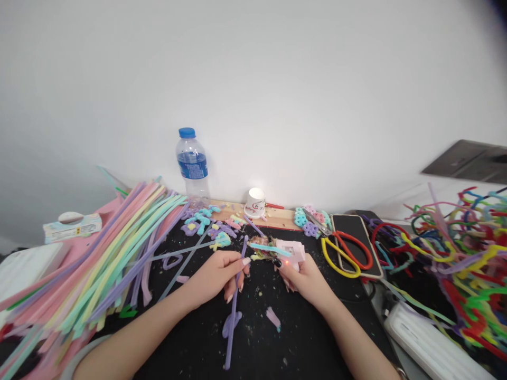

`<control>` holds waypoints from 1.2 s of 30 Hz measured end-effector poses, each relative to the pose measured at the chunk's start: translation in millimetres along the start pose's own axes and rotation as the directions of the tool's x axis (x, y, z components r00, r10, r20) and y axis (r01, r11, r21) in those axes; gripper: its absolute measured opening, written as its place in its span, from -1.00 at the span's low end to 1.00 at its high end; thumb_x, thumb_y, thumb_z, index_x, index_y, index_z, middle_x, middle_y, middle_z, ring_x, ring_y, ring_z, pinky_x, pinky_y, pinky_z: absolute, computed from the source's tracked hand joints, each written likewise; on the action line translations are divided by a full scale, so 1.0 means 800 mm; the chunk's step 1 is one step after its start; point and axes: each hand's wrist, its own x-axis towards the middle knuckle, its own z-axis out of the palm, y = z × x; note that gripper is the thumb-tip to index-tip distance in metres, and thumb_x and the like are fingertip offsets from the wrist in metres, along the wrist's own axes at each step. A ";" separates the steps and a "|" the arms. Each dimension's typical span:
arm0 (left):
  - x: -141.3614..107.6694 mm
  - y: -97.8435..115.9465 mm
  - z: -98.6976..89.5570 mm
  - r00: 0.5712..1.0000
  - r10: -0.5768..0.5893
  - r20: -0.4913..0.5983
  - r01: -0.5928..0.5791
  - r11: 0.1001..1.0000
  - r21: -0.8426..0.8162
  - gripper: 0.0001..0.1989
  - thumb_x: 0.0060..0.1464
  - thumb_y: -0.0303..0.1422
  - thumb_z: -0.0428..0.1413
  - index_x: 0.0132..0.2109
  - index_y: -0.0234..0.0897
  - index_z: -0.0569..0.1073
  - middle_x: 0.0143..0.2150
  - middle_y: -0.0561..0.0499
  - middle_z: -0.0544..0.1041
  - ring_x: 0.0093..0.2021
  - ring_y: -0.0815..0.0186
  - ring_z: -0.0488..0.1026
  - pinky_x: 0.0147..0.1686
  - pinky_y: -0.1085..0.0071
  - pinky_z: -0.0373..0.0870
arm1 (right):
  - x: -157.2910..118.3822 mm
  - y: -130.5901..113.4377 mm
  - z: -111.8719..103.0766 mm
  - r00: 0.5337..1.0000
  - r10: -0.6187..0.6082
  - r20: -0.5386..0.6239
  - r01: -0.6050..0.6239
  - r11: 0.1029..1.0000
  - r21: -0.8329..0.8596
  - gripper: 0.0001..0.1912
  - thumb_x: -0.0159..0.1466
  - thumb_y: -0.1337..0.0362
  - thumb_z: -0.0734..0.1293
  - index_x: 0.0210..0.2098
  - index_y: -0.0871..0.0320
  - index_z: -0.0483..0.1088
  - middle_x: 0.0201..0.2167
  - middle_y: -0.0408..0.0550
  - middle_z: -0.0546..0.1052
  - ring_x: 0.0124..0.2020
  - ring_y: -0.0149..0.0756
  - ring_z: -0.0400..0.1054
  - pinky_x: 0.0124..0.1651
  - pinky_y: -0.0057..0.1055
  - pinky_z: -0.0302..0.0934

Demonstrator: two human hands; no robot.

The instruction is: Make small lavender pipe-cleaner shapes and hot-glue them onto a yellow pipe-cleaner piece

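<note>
Clock centre: gap between the hands, twelve toward the wall.
Left hand: at nine o'clock; fingers bent, thumb and fingertips of the left hand (228, 272) pinching a purple stem.
Purple stem: fuzzy, thin and nearly straight; the purple stem (231, 332) runs from eleven o'clock, through the pinch, to seven, crossing a curled purple piece (236, 319) of like pile.
Right hand: at three o'clock; fingers of the right hand (299, 277) curled round a pink tool.
Pink tool: boxy, smooth, apparently plastic; the pink tool (298, 254) shows a red point of light. A flat turquoise strip (266, 247) extends from it toward ten; whether they are joined cannot be told.
Mat: black, speckled with lint; on the mat (309, 338), a frayed pale scrap (273, 317) at six.
Looped shapes: knobbly, fuzzy pastel pieces (203, 217) at ten; looped flowers (311, 228) between one and two.
Scissors: metal blades, rounded red and yellow handles; the scissors (344, 264) lie near three, partly over a flat phone (348, 227).
Wall side: ribbed clear bottle (193, 163) with blue cap at eleven; paper cup (255, 203) at twelve.
Stock: long, soft strands (134, 253) bundled at nine; kinked, bright tangle (471, 253) at three.
</note>
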 end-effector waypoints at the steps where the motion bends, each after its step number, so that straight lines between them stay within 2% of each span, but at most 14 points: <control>1: 0.000 0.000 0.000 1.000 0.000 0.000 0.000 1.000 0.000 -0.68 0.11 -0.15 -0.02 -0.41 -0.34 0.31 -0.63 0.11 0.40 -0.80 0.55 0.22 -0.79 0.64 0.11 | 0.000 -0.001 0.000 1.000 0.002 0.003 -0.002 1.000 -0.004 -0.71 0.16 0.22 0.22 -0.65 0.16 0.17 -0.80 -0.27 0.21 -0.76 -0.53 0.07 -0.68 -0.56 -0.03; 11: 0.000 -0.002 -0.001 1.000 -0.004 0.014 0.004 1.000 0.001 -0.69 0.13 -0.17 -0.03 -0.41 -0.35 0.32 -0.63 0.12 0.40 -0.80 0.56 0.22 -0.79 0.66 0.10 | 0.000 0.003 0.000 1.000 -0.012 0.009 0.012 1.000 0.018 -0.71 0.17 0.20 0.22 -0.63 0.17 0.18 -0.80 -0.28 0.20 -0.76 -0.53 0.06 -0.69 -0.57 -0.05; 19: -0.001 -0.004 -0.002 0.999 0.008 0.040 -0.010 0.999 0.038 -0.68 0.13 -0.17 -0.03 -0.42 -0.34 0.33 -0.63 0.10 0.41 -0.81 0.55 0.22 -0.78 0.65 0.08 | 0.001 -0.001 -0.001 0.998 -0.067 -0.021 0.067 0.998 -0.010 -0.61 0.21 0.16 0.19 -0.70 0.15 0.13 -0.82 -0.24 0.20 -0.76 -0.51 0.07 -0.67 -0.54 -0.07; 26: -0.001 -0.003 -0.001 1.000 0.006 0.015 -0.006 1.000 0.031 -0.68 0.12 -0.15 -0.03 -0.42 -0.34 0.32 -0.63 0.11 0.40 -0.81 0.55 0.20 -0.78 0.64 0.08 | 0.001 0.001 -0.001 1.000 -0.017 0.011 0.017 1.000 0.024 -0.70 0.18 0.18 0.22 -0.61 0.16 0.18 -0.80 -0.28 0.20 -0.76 -0.53 0.06 -0.69 -0.57 -0.07; 31: -0.001 0.001 0.000 1.000 -0.005 -0.007 0.005 1.000 0.027 -0.66 0.10 -0.13 -0.03 -0.42 -0.34 0.31 -0.63 0.11 0.40 -0.81 0.55 0.20 -0.78 0.63 0.07 | 0.001 0.001 -0.001 0.999 0.001 0.041 -0.001 1.000 -0.011 -0.68 0.17 0.19 0.23 -0.65 0.17 0.16 -0.80 -0.27 0.21 -0.75 -0.54 0.06 -0.68 -0.57 -0.06; 36: -0.002 0.000 -0.001 1.000 -0.005 0.011 0.004 0.999 0.036 -0.66 0.10 -0.12 -0.02 -0.42 -0.34 0.32 -0.63 0.12 0.40 -0.81 0.55 0.21 -0.78 0.62 0.06 | 0.000 -0.002 -0.001 1.000 0.001 0.002 -0.001 1.000 0.019 -0.67 0.17 0.13 0.23 -0.63 0.16 0.17 -0.79 -0.27 0.21 -0.76 -0.52 0.06 -0.68 -0.56 -0.05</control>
